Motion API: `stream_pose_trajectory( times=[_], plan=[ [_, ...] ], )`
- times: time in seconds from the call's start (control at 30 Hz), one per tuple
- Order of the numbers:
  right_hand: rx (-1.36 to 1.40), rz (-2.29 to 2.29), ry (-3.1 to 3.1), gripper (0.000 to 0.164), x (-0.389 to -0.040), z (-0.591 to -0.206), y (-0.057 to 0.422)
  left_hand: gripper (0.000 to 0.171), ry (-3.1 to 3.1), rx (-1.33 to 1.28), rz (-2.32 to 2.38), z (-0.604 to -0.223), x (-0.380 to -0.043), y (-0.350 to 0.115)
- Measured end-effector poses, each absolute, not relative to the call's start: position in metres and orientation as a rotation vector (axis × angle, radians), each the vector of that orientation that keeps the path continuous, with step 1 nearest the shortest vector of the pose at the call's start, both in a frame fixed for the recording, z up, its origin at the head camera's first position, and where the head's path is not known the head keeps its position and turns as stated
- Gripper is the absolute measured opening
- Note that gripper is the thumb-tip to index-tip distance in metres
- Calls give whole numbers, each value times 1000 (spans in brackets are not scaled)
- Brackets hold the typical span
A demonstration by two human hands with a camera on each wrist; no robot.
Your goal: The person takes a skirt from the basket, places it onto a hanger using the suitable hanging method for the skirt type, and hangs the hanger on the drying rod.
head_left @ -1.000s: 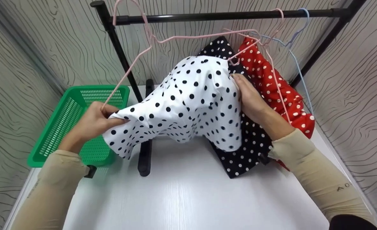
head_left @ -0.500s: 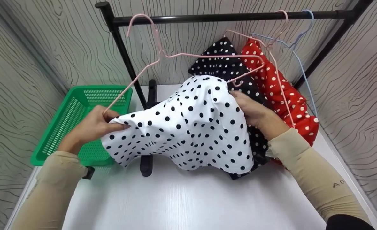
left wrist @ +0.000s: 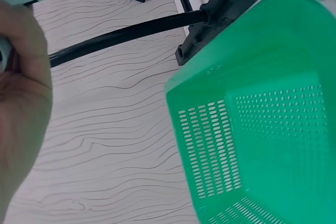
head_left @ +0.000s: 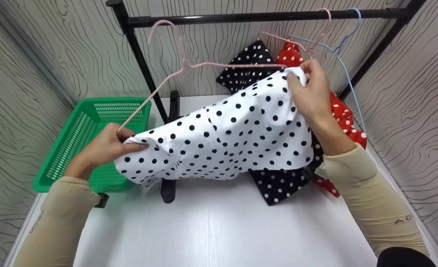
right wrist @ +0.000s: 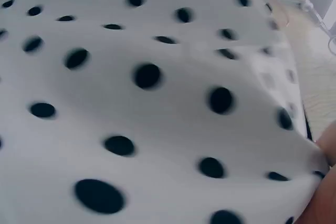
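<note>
A white cloth with black polka dots (head_left: 219,137) stretches between both hands in the head view. My left hand (head_left: 107,144) pinches its lower left corner together with the left end of a pink hanger (head_left: 183,66). Up at the right, my right hand (head_left: 313,92) pinches the cloth's upper corner at the hanger's right end, which the cloth covers. The hanger's hook stands free, just below the rack bar in this view. Dotted cloth fills most of the right wrist view, with part of my right hand (right wrist: 320,198) at its edge.
A black rack (head_left: 219,19) crosses the back. From it hang a pink hanger (head_left: 326,27) and a blue hanger (head_left: 349,35), near a black dotted cloth (head_left: 278,187) and a red dotted cloth (head_left: 343,111). A green basket (head_left: 61,144) stands at left on the white table (head_left: 211,230).
My right hand has risen from the cloth's side to the hanger's right end, drawing the cloth corner up over it. The hanger's hook dropped below the bar. My left hand keeps its pinch.
</note>
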State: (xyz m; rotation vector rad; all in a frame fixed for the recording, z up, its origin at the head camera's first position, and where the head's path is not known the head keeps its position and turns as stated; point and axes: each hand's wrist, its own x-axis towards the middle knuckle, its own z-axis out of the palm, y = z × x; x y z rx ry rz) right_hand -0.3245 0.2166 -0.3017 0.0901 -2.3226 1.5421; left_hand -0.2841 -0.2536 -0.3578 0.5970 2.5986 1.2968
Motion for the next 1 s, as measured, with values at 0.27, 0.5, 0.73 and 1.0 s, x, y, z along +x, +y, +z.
stream_pose_trajectory(
  times=[0.27,0.5,0.73,1.0],
  plan=[
    [51,1213,-2550,34,-338,-327,239,6,2586,635,1343,-351,-276,-269],
    [491,1017,-2464,47,-335,-327,235,7,2454,654,1345,-343,-275,-277],
    [1132,1060,-2455,23,-331,-324,220,26,2366,802,1296,-341,-279,-281],
    [1341,1541,-2577,16,-311,-323,232,18,2365,759,1251,-334,-281,-295]
  ],
)
